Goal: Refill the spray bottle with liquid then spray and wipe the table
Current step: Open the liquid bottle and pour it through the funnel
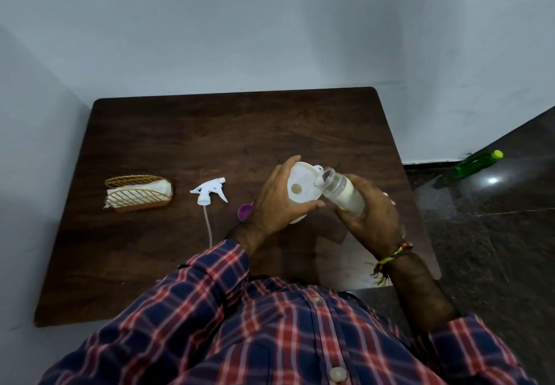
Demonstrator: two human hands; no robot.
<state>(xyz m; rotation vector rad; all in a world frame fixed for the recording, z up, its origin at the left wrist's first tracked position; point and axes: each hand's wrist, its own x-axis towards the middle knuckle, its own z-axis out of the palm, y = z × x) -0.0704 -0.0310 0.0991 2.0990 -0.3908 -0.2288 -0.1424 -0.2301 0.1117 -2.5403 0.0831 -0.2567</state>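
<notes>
Left hand [280,197]: one, centre of the frame, fingers curled round a white refill container [301,188]; thumb along its lower edge, fingertips over its far rim.
Right hand [368,215]: one, just right of centre, fingers and thumb wrapped round the body of the spray bottle [341,191]; a braided thread band [393,254] circles the wrist.
Spray bottle: one, clear, uncapped, tilted with its open threaded neck pointing up-left and touching the spout of the refill container; a pale whitish layer shows inside its lower part.
Refill container: one, white and rounded, tipped so a broad face with a small round tan mark looks toward the camera; its spout meets the bottle's mouth.
Trigger sprayer head [210,191]: one, white, lying on the surface left of the hands, well apart from the bottle, its thin dip tube trailing toward the lower edge of the frame.
Purple cap [244,212]: one, partly hidden behind the left wrist, resting on the surface.
Napkin holder [138,194]: one, gold wire, left side of the surface, holding white tissues.
Surface [210,132]: one dark wood-grain top, set against pale walls.
Green bottle [477,164]: one, with a yellow-green cap, lying on the dark floor at the right of the frame.
Sleeves [210,288]: two, plaid in navy, red and white, bottom of the frame.
</notes>
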